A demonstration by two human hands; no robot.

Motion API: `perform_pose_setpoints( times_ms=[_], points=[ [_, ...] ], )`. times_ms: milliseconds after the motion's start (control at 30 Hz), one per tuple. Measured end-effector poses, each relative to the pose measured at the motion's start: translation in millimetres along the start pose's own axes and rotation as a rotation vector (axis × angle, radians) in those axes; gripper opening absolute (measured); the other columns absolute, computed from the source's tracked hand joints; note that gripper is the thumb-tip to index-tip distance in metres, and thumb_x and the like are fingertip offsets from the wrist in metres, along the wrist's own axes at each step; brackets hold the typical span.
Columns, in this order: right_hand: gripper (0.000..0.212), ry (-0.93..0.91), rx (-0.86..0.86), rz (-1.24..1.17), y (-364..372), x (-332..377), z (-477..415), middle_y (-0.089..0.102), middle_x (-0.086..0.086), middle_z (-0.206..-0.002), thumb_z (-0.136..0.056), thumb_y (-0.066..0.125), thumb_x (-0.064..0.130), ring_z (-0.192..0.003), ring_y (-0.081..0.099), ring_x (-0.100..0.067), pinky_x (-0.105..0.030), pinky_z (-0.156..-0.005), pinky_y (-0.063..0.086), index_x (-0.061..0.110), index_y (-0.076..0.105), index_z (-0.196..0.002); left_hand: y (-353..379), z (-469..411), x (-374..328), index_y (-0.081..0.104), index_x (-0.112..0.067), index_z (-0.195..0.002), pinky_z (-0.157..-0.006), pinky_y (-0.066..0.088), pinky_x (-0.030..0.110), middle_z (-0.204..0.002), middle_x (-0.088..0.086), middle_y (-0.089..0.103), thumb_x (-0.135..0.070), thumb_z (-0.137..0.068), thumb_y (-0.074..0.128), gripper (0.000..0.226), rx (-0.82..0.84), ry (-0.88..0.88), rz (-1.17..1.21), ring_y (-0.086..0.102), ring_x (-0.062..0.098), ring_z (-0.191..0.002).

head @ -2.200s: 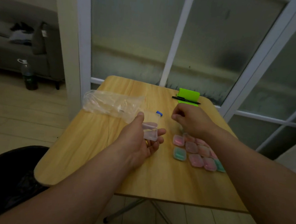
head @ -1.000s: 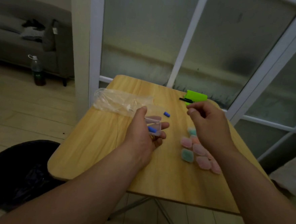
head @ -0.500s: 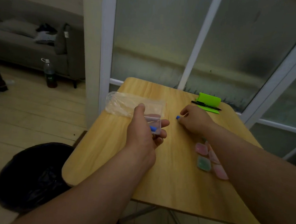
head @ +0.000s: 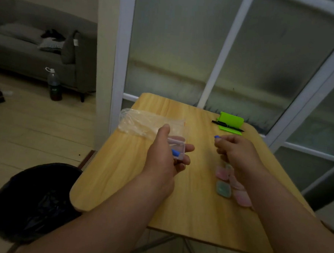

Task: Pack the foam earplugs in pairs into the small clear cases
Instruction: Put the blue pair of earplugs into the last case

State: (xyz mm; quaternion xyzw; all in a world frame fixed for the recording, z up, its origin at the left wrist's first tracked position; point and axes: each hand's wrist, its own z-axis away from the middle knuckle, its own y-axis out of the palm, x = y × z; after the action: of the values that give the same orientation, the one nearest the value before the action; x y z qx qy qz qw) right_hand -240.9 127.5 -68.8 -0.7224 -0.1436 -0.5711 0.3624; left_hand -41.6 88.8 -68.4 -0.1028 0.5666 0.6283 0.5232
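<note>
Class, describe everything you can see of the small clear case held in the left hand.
The small clear case looks like thin, see-through plastic, rectangular with rounded corners. Its hinged lid stands open, tilted back toward the plastic bag. One blue earplug lies inside the base. The left hand holds it above the table, thumb along the near-left side, fingertips under the far side. The right hand does not touch it.

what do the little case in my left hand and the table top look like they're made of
Small case: looks like clear hard plastic; you see a blue earplug through its glossy walls. Table top: light wood-grain surface, smooth and slightly satin, probably laminate or veneer rather than solid wood, though the picture can't settle that.
</note>
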Motion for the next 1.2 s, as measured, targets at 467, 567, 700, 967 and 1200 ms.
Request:
perform_pose_setpoints(
  times_ms=[467,567,700,967,1200],
  points=[
    [0.006,-0.539,0.077,0.526,-10,15,93,0.057,0.014,-0.096,-0.096,0.072,0.028,-0.087,0.057,-0.003,-0.025,-0.074,0.050,0.033,0.071,-0.099,28,5,45,0.069,-0.006,-0.124,-0.104,0.052,0.048,-0.113,0.018,0.075,-0.059,-0.100,0.052,0.060,0.165,-0.124,-0.003,0.070,0.031,-0.105],
    [0.007,-0.549,0.064,0.560,-9,12,91,0.054,0.013,-0.095,-0.097,0.071,0.028,-0.087,0.055,-0.004,-0.026,-0.075,0.048,0.032,0.072,-0.102,28,2,48,0.068,-0.006,-0.126,-0.099,0.054,0.046,-0.119,0.020,0.075,-0.058,-0.100,0.053,0.060,0.155,-0.137,0.021,0.072,0.032,-0.109],
    [0.009,-0.575,0.075,0.534,-6,11,91,0.055,0.014,-0.097,-0.096,0.072,0.029,-0.091,0.057,-0.005,-0.031,-0.079,0.053,0.033,0.071,-0.105,27,3,44,0.066,-0.005,-0.126,-0.107,0.052,0.050,-0.116,0.021,0.076,-0.055,-0.103,0.051,0.057,0.163,-0.159,0.070,0.072,0.034,-0.115],
    [0.005,-0.556,0.041,0.386,-7,11,89,0.063,0.011,-0.091,-0.099,0.068,0.032,-0.085,0.061,-0.004,-0.024,-0.071,0.052,0.029,0.066,-0.096,23,1,41,0.065,-0.006,-0.129,-0.086,0.054,0.038,-0.108,0.016,0.075,-0.059,-0.101,0.051,0.062,0.161,-0.165,0.026,0.070,0.028,-0.094],
    [0.019,-0.376,0.041,0.176,-16,19,79,0.068,0.017,-0.102,-0.108,0.056,0.035,-0.090,0.065,0.005,-0.025,-0.078,0.052,0.028,0.069,-0.120,26,9,36,0.063,-0.005,-0.127,-0.063,0.045,0.032,-0.094,0.018,0.077,-0.059,-0.106,0.038,0.064,0.133,-0.177,-0.050,0.058,0.020,-0.062]
  ],
)
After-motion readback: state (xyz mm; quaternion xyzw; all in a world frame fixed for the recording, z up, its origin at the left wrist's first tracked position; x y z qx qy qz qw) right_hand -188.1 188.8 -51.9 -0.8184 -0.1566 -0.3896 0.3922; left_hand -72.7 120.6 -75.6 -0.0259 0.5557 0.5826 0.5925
